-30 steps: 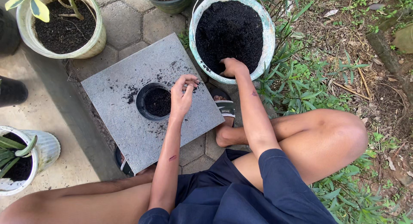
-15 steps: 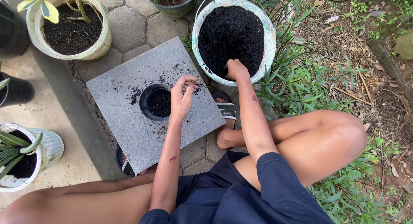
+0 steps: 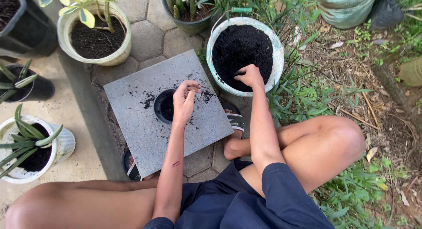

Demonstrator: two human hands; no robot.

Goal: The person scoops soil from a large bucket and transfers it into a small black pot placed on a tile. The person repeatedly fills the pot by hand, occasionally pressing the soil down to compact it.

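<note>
The left hand point(image 3: 184, 101) hangs cupped over the right edge of the small round black pot point(image 3: 165, 106) that sits sunk in the hole of the square grey stone slab point(image 3: 136, 128). Its grip is drawn together, fingertips point(image 3: 193, 86) pinched and curled as if around a little soil, though what lies inside the curl is hidden. Compared with a second ago this hand has barely moved; it has stayed over the pot rim at about three o'clock, with the fingers a touch more closed. Loose crumbs of dark soil point(image 3: 204, 95) lie scattered on the slab at nine and at two o'clock of the pot.

The right hand point(image 3: 250, 75) has stayed in the big round pale-green bucket of black soil point(image 3: 274, 44), at one o'clock from the slab. It presses into the soil near the bucket's lower rim, fingers bent down and partly buried, so whether the grip is clamped on a handful cannot be told.

What changed most is the view, which has slid a little, bringing more potted plants in at the left. Judging from that, the filling of the small pot looks to be mid-course: one hand at the pot, the other at the supply. The pot's soil level sits in shadow and is hard to read.
</note>
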